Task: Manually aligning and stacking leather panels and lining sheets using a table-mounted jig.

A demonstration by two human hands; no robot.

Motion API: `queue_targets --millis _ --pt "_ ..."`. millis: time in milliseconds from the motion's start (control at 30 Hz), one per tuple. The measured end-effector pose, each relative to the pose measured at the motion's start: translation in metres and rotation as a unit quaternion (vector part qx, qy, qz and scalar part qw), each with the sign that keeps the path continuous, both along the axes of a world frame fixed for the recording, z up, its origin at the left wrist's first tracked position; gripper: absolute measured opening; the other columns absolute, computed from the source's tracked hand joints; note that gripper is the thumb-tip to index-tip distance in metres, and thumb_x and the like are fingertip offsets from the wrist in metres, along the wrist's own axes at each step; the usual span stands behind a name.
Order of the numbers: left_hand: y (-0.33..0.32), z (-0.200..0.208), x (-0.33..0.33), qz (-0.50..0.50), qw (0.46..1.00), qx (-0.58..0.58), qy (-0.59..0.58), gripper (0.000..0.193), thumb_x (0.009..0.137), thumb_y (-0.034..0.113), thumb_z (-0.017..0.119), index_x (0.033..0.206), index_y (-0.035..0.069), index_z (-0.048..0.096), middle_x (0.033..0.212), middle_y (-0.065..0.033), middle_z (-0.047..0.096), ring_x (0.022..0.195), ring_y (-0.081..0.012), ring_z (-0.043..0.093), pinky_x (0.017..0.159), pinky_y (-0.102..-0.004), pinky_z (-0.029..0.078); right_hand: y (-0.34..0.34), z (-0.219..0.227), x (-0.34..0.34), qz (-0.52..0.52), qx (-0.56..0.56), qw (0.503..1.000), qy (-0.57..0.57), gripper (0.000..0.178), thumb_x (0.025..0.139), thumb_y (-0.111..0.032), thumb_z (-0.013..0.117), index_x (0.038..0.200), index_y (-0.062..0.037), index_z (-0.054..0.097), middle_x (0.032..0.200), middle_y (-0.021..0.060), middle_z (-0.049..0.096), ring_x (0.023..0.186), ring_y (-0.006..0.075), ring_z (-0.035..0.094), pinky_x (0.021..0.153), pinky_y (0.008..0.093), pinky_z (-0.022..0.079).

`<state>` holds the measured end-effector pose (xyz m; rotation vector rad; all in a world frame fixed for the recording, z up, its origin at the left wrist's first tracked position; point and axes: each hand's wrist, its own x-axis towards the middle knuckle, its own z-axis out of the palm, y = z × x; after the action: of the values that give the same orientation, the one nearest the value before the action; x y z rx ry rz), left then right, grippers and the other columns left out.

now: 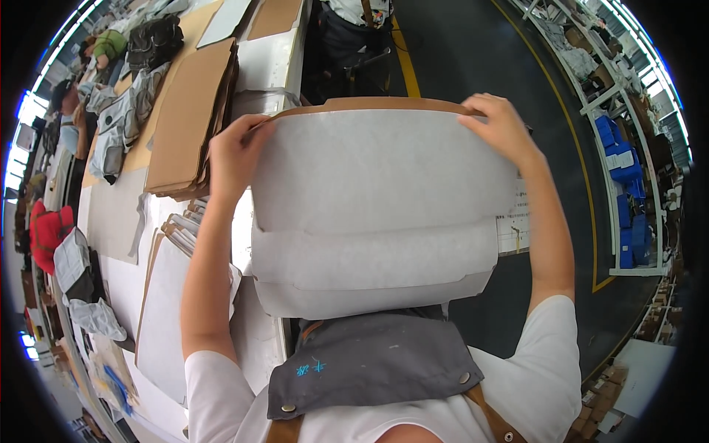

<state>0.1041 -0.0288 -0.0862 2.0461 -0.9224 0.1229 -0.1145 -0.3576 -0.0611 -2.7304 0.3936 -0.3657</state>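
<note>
A large cut cardboard sheet [384, 170], pale grey on the face toward me with a brown strip along its far edge, is held up in front of my grey apron [369, 362]. Creases run across its lower part, and the bottom bends toward me. My left hand [240, 151] pinches its far left corner between thumb and fingers. At the far right corner my right hand [504, 133] grips the edge the same way, thumb on the grey face. The sheet's back is hidden. Part of a printed white paper [515, 232] shows beyond its right side.
Along my left runs a white worktable [255, 63] with a stack of brown cardboard [193, 111] and grey sheets [166, 310]. Farther left lie a black bag [155, 40], a grey bag [117, 122] and a red item [50, 235]. Shelving with blue bins [624, 162] stands right.
</note>
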Motion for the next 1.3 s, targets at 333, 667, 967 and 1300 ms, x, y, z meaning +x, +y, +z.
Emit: queue_targets --millis 333,667,967,1300 --pt "-0.058 -0.085 -0.045 -0.147 0.923 0.305 -0.181 0.060 0.094 0.047 0.050 0.137 0.006 0.045 0.149 -0.0143 0.034 0.141 -0.0325 0.026 0.109 -0.0583 0.024 0.028 -0.111 -0.018 0.026 -0.116 0.990 0.071 0.047 0.097 -0.033 0.050 0.139 -0.0127 0.046 0.151 0.0095 0.034 0.141 0.0346 0.025 0.112 0.0505 0.020" --pt "-0.071 -0.087 -0.038 -0.127 0.928 0.284 -0.207 0.062 0.094 0.048 0.049 0.138 0.004 0.043 0.148 -0.0157 0.035 0.140 -0.0342 0.027 0.109 -0.0592 0.024 0.022 -0.113 -0.009 0.010 -0.107 0.993 0.050 0.047 0.097 -0.033 0.049 0.140 -0.0134 0.045 0.152 0.0089 0.033 0.142 0.0330 0.023 0.112 0.0518 0.017" --pt "-0.072 -0.086 -0.042 -0.101 0.929 0.307 -0.181 0.062 0.093 0.048 0.050 0.137 0.005 0.044 0.149 -0.0139 0.033 0.140 -0.0325 0.027 0.110 -0.0571 0.024 0.022 -0.113 -0.016 -0.013 -0.102 0.993 0.051 0.047 0.097 -0.032 0.050 0.139 -0.0124 0.045 0.152 0.0079 0.032 0.142 0.0327 0.021 0.113 0.0519 0.015" --pt "-0.071 -0.087 -0.041 -0.104 0.938 0.292 -0.154 0.062 0.092 0.042 0.054 0.140 0.006 0.041 0.151 -0.0134 0.031 0.142 -0.0309 0.023 0.112 -0.0566 0.018 0.025 -0.115 -0.018 -0.036 -0.124 0.991 0.046 0.050 0.093 -0.034 0.054 0.138 -0.0119 0.047 0.151 0.0080 0.033 0.139 0.0394 0.023 0.110 0.0565 0.017"
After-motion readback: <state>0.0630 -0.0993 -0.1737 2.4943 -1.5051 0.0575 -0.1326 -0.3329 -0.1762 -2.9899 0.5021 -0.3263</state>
